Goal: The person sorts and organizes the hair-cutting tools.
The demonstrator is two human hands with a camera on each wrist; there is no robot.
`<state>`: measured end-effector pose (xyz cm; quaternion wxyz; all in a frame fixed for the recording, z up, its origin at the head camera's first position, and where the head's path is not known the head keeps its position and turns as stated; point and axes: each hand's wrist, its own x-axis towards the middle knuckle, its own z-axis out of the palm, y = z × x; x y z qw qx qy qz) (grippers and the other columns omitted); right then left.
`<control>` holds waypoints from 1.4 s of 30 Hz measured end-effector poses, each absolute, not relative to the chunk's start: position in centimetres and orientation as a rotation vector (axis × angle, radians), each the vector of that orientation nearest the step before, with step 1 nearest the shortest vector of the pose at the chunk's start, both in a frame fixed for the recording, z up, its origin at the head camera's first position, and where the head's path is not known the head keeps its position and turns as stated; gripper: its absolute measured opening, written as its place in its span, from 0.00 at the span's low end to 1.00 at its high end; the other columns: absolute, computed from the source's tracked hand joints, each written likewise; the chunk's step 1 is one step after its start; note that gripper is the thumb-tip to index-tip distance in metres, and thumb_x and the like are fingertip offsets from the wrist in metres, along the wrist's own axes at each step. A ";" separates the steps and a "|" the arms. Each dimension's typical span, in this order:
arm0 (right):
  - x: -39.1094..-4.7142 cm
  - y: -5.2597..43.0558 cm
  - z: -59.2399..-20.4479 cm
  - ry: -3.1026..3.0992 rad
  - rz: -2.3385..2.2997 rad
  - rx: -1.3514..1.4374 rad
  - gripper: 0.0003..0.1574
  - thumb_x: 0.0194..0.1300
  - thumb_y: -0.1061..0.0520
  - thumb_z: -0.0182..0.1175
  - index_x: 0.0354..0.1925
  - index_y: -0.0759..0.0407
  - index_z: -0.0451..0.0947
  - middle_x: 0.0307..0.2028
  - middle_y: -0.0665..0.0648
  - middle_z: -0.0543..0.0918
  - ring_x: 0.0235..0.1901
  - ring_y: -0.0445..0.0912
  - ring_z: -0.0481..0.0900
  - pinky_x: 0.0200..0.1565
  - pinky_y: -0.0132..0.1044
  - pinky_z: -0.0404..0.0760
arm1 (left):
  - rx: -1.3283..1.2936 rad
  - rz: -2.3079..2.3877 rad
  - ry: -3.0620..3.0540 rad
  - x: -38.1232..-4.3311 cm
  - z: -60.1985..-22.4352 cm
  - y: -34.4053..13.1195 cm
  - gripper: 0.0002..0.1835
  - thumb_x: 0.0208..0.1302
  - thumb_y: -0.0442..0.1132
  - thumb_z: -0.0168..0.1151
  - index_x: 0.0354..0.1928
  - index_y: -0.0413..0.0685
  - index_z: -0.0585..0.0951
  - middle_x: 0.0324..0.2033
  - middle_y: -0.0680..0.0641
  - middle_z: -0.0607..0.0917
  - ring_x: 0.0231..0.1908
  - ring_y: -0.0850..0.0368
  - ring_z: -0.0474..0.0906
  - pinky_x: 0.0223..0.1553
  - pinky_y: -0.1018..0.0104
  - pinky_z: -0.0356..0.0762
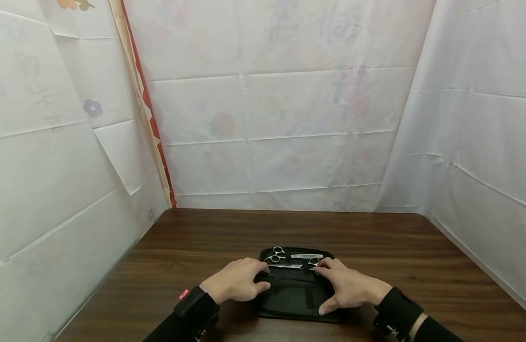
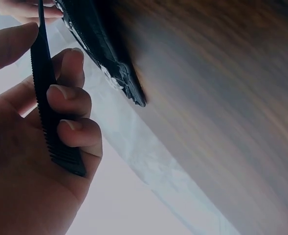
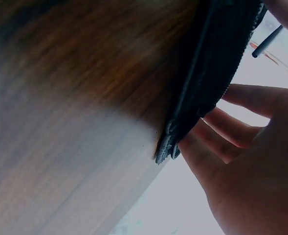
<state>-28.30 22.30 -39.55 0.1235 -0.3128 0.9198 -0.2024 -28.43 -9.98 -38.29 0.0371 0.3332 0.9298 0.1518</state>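
Observation:
A black zip case (image 1: 284,306) lies open on the table between my hands. Inside it, thinning scissors (image 1: 306,256) and a pair of scissors (image 1: 285,266) lie head to tail near the far edge. My left hand (image 1: 241,280) is at the case's left side; in the left wrist view its curled fingers and thumb hold a black comb (image 2: 45,83), its narrow end pointing away. My right hand (image 1: 346,284) rests over the case's right side, fingertips by a scissor ring and thumb near the front. In the right wrist view its extended fingers (image 3: 197,152) touch the case's zipped edge.
A brown wood-grain table (image 1: 194,237) lies under the case. White printed sheets (image 1: 263,109) hang behind the table and along both sides. In the right wrist view a slim dark rod tip (image 3: 267,42) shows above the fingers.

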 end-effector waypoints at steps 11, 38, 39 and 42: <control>-28.2 22.0 -39.5 2.701 -0.547 -0.909 0.59 0.56 0.30 0.72 0.73 0.60 0.66 0.67 0.56 0.64 0.65 0.57 0.66 0.55 0.53 0.76 | 1.022 0.518 2.823 -28.0 -38.4 -11.3 0.14 0.69 0.50 0.64 0.50 0.52 0.84 0.45 0.54 0.85 0.45 0.60 0.81 0.46 0.57 0.80; -28.1 21.6 -39.6 2.694 -0.557 -0.887 0.58 0.57 0.32 0.72 0.74 0.59 0.65 0.68 0.56 0.63 0.66 0.57 0.65 0.55 0.54 0.75 | 0.896 0.498 2.745 -27.3 -38.0 -12.4 0.20 0.68 0.51 0.66 0.57 0.51 0.84 0.53 0.53 0.85 0.57 0.55 0.80 0.57 0.50 0.78; -28.1 21.7 -39.6 2.694 -0.556 -0.888 0.58 0.57 0.32 0.72 0.74 0.59 0.65 0.68 0.56 0.63 0.66 0.57 0.65 0.55 0.54 0.75 | 0.896 0.492 2.747 -27.2 -37.9 -12.4 0.20 0.68 0.51 0.66 0.56 0.51 0.84 0.53 0.53 0.85 0.56 0.55 0.80 0.56 0.50 0.78; -28.1 21.7 -39.6 2.691 -0.557 -0.888 0.58 0.57 0.32 0.72 0.74 0.59 0.65 0.68 0.56 0.64 0.66 0.56 0.65 0.56 0.54 0.75 | 0.899 0.488 2.744 -27.2 -37.9 -12.2 0.20 0.68 0.51 0.66 0.57 0.51 0.84 0.53 0.53 0.85 0.56 0.56 0.80 0.56 0.51 0.78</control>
